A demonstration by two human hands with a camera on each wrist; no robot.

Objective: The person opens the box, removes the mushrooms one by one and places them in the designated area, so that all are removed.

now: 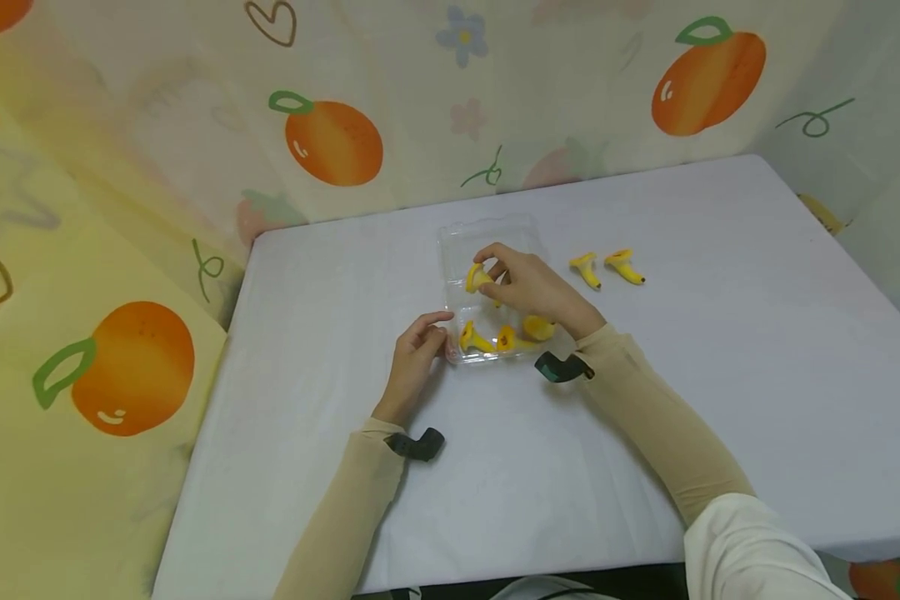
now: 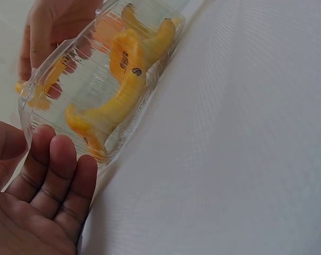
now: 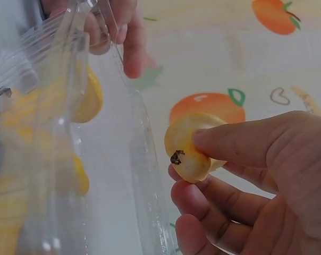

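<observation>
My right hand (image 1: 528,287) pinches a yellow chanterelle-shaped mushroom (image 1: 477,278) between thumb and fingers, above an open clear plastic box (image 1: 459,250). In the right wrist view the dark stem tip of that held mushroom (image 3: 176,133) faces the camera. At the box's near left corner, my left hand (image 1: 414,358) holds the rim, thumb on one side and fingers against the outer wall. Inside the near half lie several similar pieces, among them a left mushroom (image 1: 474,338), a middle mushroom (image 1: 507,338) and a right mushroom (image 1: 538,327). Glare on the plastic partly blurs them.
Two more yellow mushrooms, a nearer one (image 1: 587,270) and a farther one (image 1: 626,267), lie on the white tablecloth (image 1: 720,350) right of the box. The box's lid is folded back toward the patterned wall cloth (image 1: 412,75). Each wrist wears a dark camera mount (image 1: 420,446).
</observation>
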